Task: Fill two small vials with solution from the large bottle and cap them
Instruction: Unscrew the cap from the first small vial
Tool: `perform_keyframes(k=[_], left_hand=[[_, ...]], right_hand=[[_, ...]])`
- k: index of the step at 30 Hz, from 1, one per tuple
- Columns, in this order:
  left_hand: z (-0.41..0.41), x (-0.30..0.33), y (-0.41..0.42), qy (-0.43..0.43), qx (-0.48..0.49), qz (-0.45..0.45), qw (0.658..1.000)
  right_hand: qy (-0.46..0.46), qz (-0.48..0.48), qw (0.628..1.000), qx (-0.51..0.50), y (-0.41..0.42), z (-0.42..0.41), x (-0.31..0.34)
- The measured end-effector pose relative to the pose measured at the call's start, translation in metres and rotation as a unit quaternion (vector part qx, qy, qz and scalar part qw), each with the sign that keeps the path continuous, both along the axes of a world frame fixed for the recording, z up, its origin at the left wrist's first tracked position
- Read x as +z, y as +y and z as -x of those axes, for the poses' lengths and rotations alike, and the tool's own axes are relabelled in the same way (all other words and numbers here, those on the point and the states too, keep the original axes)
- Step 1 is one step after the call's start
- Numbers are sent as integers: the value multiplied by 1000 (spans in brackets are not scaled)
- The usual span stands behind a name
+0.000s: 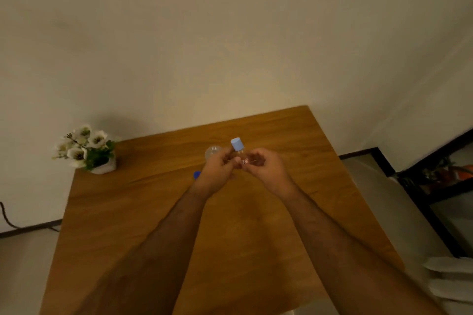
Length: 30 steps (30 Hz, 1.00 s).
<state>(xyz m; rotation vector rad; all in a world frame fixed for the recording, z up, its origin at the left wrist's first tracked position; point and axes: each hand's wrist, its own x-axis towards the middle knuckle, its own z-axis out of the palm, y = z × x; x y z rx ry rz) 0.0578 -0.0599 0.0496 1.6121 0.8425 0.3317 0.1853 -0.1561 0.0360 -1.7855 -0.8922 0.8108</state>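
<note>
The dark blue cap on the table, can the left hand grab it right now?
Probably not yet. The blue cap lies free just beside the left hand, but that hand's fingers are busy holding the vial together with the right hand. It must let go first.

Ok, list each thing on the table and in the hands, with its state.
Vial: light blue cap on, held above the table by both hands.
Left hand: fingers curled round the vial.
Right hand: fingers pinch the vial's lower part.
Clear bottle: behind the left hand, cap not visible.
Dark blue cap: loose on the table.
</note>
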Motion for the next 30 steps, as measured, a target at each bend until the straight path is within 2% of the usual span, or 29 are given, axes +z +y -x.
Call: perform_keyframes(k=[3, 7, 15, 30], left_hand=[[-5, 49, 10, -53, 13, -2, 999], [-11, 117, 23, -93, 7, -53, 994], [-15, 241, 48, -141, -2, -161, 977], [-6, 373, 53, -220, 19, -260, 940]], right_hand=[[-18, -44, 998, -33, 12, -2, 44], [-18, -121, 991, -45, 26, -4, 106], [-28, -230, 973, -14, 41, -5, 217], [-111, -328, 938, 7, 55, 5, 350]])
